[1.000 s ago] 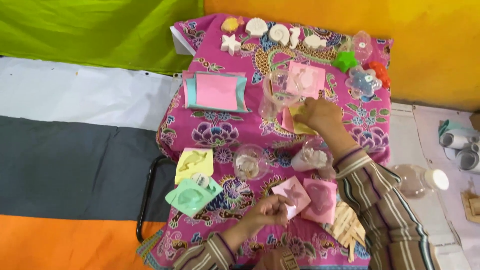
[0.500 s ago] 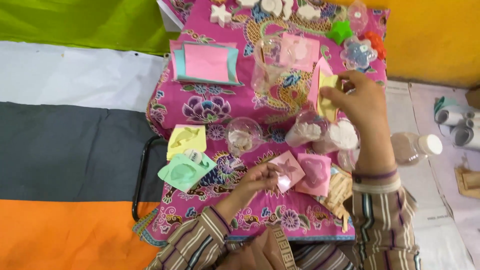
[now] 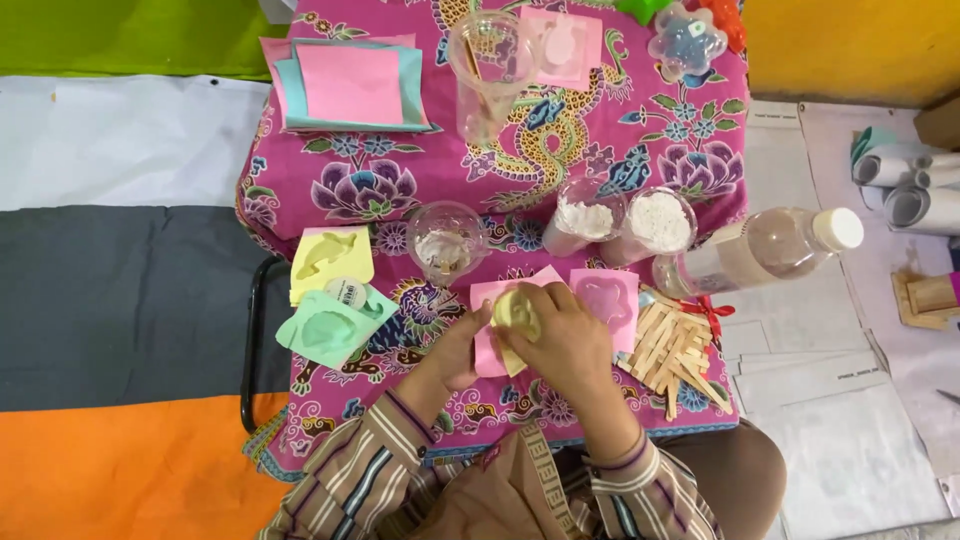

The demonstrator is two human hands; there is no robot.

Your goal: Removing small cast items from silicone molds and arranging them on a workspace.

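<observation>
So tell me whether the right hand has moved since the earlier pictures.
Yes. The right hand came back toward the person, from the far cups near the tall clear cup to the pink mould at the near edge, bringing a pale yellow mould.

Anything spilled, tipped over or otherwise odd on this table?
One thing: the clear plastic bottle with a white cap lies on its side at the pink patterned tablecloth's right edge, cap overhanging. Nothing looks spilled.

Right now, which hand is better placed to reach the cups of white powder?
Probably the right hand. It sits on the same side as the two powder cups, just below them, though it grips the yellow mould. The left hand rests on the pink mould, farther from them.
</observation>
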